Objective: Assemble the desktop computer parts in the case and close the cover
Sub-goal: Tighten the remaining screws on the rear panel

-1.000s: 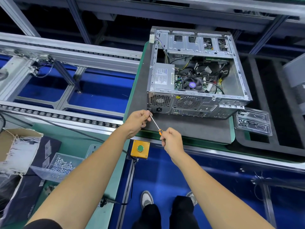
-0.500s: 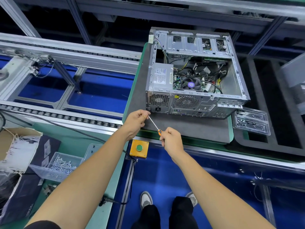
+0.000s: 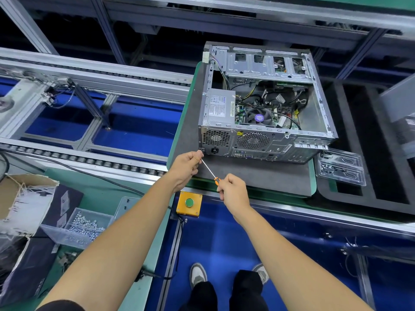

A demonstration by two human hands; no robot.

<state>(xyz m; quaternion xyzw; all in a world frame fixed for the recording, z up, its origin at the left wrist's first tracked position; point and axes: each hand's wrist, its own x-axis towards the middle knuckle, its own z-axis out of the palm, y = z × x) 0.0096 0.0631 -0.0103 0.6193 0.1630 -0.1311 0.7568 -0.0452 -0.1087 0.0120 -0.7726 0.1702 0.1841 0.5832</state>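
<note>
Blue floor (image 3: 139, 129), grey roller conveyor rails (image 3: 94, 72), green workbench (image 3: 94, 189), dark aluminium framing (image 3: 107, 25)

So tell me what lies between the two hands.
In the head view, only the screwdriver: its thin shaft runs from the left hand down to the orange handle in the right hand.

An open computer case (image 3: 267, 102) lies on its side on a grey mat (image 3: 253, 176), power supply (image 3: 221, 106) and CPU fan (image 3: 259, 117) showing inside. The right hand (image 3: 233, 191) grips the orange handle of a screwdriver (image 3: 211, 170); the left hand (image 3: 187, 166) pinches its tip at the case's lower rear corner. A yellow button box (image 3: 189, 203) sits below, and a bin of screws (image 3: 84, 225) lies to the left
</note>
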